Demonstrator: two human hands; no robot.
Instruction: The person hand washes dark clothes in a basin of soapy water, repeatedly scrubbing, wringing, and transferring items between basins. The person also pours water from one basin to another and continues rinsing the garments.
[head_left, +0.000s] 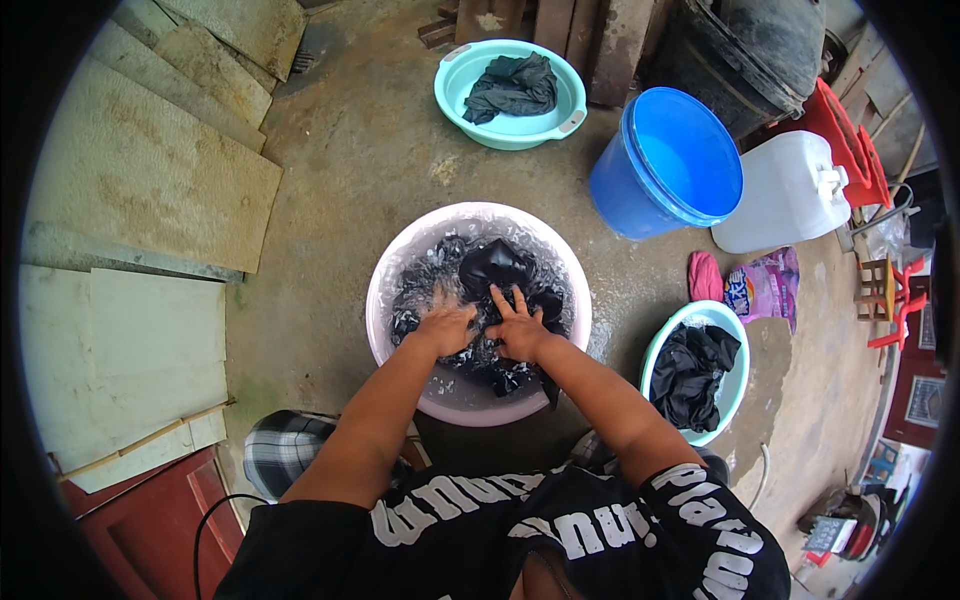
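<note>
A round pale pink basin (380, 337) stands on the floor before me, holding sudsy water and dark wet cloth (493, 268). Inside it, at the left, my left hand (448, 326) is partly under the splashing water; its fingertips are blurred, so its hold on the cloth is unclear. Just to its right, my right hand (517, 326) rests on the dark cloth with its fingers spread. Part of the cloth bulges up beyond my fingers. A strip of it hangs by the basin's lower right rim.
A turquoise basin (447, 97) with dark cloth lies beyond. Right are a blue bucket (626, 187), a white jerrycan (787, 191), a pink cloth (705, 277), a purple detergent bag (765, 289) and another turquoise basin (739, 390) with black cloth. Boards (165, 165) lean at left.
</note>
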